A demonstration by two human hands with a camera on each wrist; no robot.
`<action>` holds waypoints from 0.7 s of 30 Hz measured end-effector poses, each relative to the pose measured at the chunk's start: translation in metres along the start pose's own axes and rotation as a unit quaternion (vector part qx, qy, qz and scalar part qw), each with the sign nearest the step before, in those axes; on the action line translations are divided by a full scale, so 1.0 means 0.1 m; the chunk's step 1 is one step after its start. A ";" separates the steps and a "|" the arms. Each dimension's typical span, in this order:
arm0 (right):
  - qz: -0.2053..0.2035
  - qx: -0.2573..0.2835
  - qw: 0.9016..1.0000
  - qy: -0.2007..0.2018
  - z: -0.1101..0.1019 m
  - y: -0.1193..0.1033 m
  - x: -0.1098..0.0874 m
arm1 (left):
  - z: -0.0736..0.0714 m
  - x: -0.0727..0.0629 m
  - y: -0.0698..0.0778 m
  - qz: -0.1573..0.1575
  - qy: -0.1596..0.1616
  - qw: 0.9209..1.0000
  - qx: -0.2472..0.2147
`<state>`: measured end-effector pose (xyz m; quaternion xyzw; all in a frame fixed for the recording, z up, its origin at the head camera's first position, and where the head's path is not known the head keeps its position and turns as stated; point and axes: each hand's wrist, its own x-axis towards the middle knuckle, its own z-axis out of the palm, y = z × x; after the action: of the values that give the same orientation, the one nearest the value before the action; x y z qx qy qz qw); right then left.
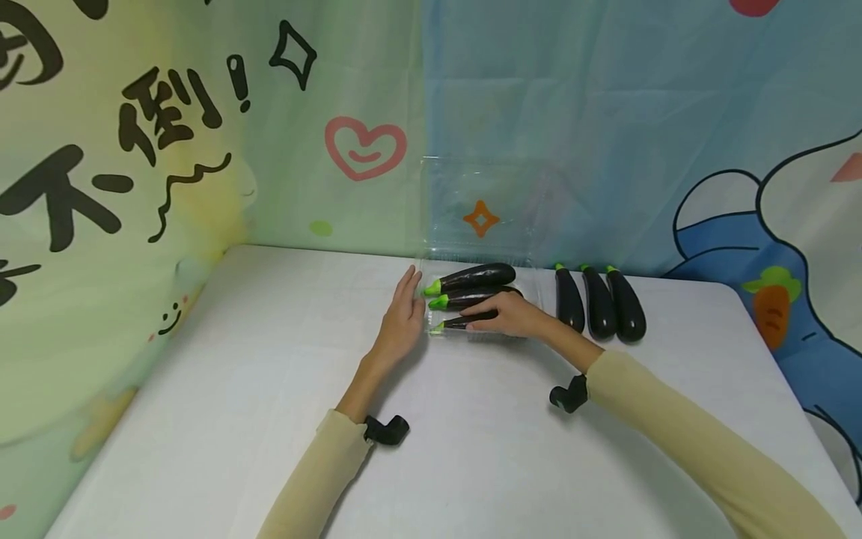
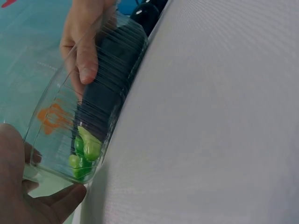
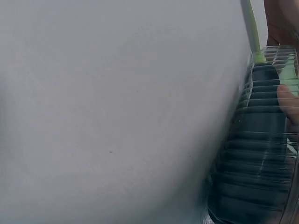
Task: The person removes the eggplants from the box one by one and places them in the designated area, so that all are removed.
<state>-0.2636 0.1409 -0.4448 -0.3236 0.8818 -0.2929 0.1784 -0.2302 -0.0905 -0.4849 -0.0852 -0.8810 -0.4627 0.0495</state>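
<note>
A clear plastic box [image 1: 436,332] with a ribbed wall stands near the table's back edge, its lid [image 1: 481,180] raised behind it. Inside, two dark purple eggplants lie side by side, a back eggplant [image 1: 480,277] and a middle eggplant [image 1: 461,300], green stems to the left. My right hand [image 1: 512,313] reaches into the box and grips a third, front eggplant [image 1: 460,323] from above, partly covering it. The left hand [image 1: 402,318] rests against the box's left end with its fingers extended; in the left wrist view its fingers [image 2: 65,201] touch the lower corner.
To the right of the box three more eggplants lie in a row on the white table [image 1: 438,464]: a left one [image 1: 569,301], a middle one [image 1: 598,305] and a right one [image 1: 627,307]. A printed cloth backdrop [image 1: 572,112] hangs right behind the table.
</note>
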 end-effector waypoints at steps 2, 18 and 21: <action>-0.009 -0.002 1.000 0.011 0.02 0.01 0.00 | 0.00 0.00 0.01 -0.002 0.000 1.000 0.001; -0.023 -0.007 0.997 0.077 0.07 0.03 -0.05 | 0.01 0.00 -0.01 0.000 0.003 1.000 0.004; -0.026 -0.002 0.996 0.085 0.06 0.02 -0.06 | 0.01 0.00 0.00 0.001 0.005 1.000 0.005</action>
<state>-0.2572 0.1439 -0.4495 -0.3206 0.8857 -0.3222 0.0945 -0.2303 -0.0897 -0.4852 -0.0835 -0.8831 -0.4585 0.0547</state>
